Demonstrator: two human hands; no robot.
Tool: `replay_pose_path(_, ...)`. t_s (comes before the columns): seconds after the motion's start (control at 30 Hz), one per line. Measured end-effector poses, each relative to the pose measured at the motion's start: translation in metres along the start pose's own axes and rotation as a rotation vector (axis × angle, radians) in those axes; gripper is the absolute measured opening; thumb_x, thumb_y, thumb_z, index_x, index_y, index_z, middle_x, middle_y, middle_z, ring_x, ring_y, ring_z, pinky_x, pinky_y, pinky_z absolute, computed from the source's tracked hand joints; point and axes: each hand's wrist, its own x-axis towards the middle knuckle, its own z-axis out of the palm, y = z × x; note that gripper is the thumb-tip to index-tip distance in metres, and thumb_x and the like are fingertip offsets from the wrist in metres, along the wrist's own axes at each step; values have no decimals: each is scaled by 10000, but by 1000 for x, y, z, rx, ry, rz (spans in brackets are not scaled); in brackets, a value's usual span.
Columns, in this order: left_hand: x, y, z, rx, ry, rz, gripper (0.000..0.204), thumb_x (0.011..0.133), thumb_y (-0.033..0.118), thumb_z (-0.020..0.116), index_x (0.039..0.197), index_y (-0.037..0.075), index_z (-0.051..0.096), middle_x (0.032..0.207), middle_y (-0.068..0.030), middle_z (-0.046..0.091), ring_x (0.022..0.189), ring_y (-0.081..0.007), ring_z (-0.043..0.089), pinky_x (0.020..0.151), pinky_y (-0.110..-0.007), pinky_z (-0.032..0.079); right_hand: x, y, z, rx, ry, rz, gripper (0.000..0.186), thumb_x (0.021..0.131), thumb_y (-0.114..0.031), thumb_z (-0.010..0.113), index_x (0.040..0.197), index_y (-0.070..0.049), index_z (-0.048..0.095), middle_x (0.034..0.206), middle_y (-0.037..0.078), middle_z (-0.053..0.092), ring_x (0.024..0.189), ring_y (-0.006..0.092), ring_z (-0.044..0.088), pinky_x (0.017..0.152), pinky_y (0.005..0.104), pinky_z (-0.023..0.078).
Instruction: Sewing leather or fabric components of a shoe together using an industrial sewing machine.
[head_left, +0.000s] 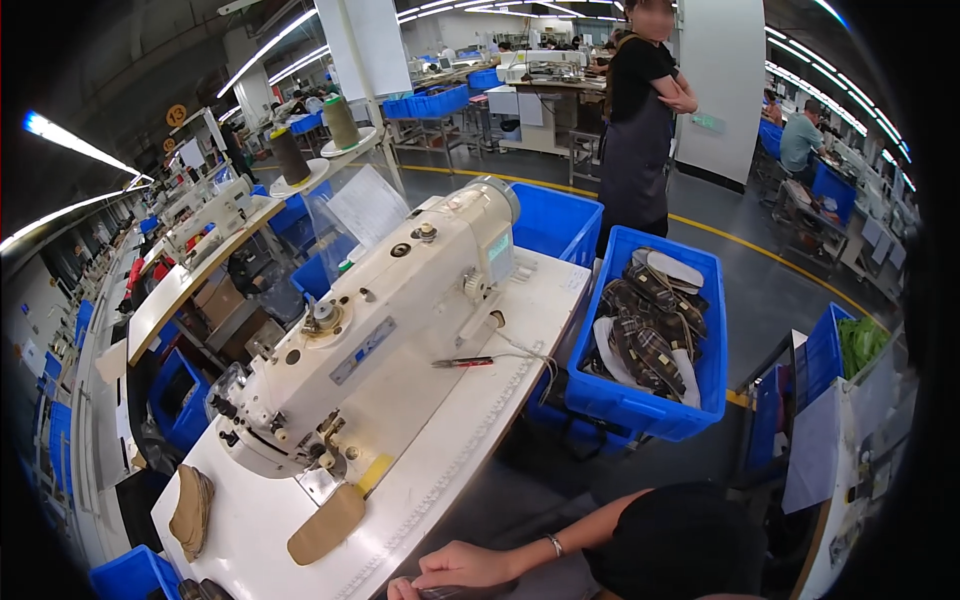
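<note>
My right hand [465, 566] is at the lower edge, in front of the sewing table's near edge, its fingers curled closed. Beneath it shows a sliver of dark material, too little to name. Beside its fingertips, part of my left hand [402, 589] appears, mostly cut off by the frame. Nearest on the white table [400, 525] lies a tan sole-shaped piece [328, 524], one end by the needle area of a cream sewing machine [375, 325]. A curved tan shoe piece [191, 511] rests at the table's left. Small red-and-black thread snips [463, 362] lie behind the machine's arm, toward the right.
A blue bin [648, 408] of plaid shoe uppers [645, 325] stands right of the table, with another blue bin [550, 220] behind the machine. Thread cones [341, 122] stand at the back. A person [640, 130] with folded arms stands beyond the bins.
</note>
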Motion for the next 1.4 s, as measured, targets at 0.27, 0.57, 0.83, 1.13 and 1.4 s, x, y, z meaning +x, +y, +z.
replay_pose_path(0.27, 5, 5, 0, -40, -198, 28, 426, 941, 314, 681, 1216, 4, 582, 1080, -135, 638, 965, -217, 602, 816, -370, 512, 0, -12, 1, 12, 106, 0, 374, 1007, -294, 588, 778, 2, 575, 672, 44, 580, 651, 96, 519, 624, 283, 426)
replay_pose_path(0.57, -13, 8, -8, -328, -579, 15, 304, 843, 126, 790, 1051, -5, 610, 943, -69, 652, 800, -130, 605, 712, -291, 511, -11, -11, 7, 203, 35, 48, 406, 1006, -318, 602, 755, 1, 582, 663, -16, 576, 667, 48, 477, 652, 239, 427)
replay_pose_path(0.83, -9, 11, 14, -411, -270, 90, 159, 964, 114, 589, 857, 4, 630, 795, 14, 586, 724, -56, 520, 643, -222, 415, -9, 3, -6, -206, 155, -107, 315, 944, -244, 674, 749, -7, 604, 664, 159, 580, 551, 215, 547, 545, 332, 448)
replay_pose_path(1.13, -31, 44, -3, 264, 117, 471, 94, 954, 42, 560, 910, 7, 636, 788, -74, 621, 693, -143, 588, 647, -245, 454, 17, 2, 20, -109, 140, -159, 299, 918, -170, 698, 694, -20, 570, 612, 107, 529, 506, 243, 511, 490, 339, 401)
replay_pose_path(1.4, 26, 169, -14, 867, -84, 783, 114, 833, 15, 710, 946, 29, 698, 749, -121, 627, 650, -257, 630, 598, -322, 498, 95, -6, -54, -932, -59, -704, 410, 783, -245, 749, 1086, 2, 627, 1135, 137, 622, 1085, 307, 597, 957, 409, 490)
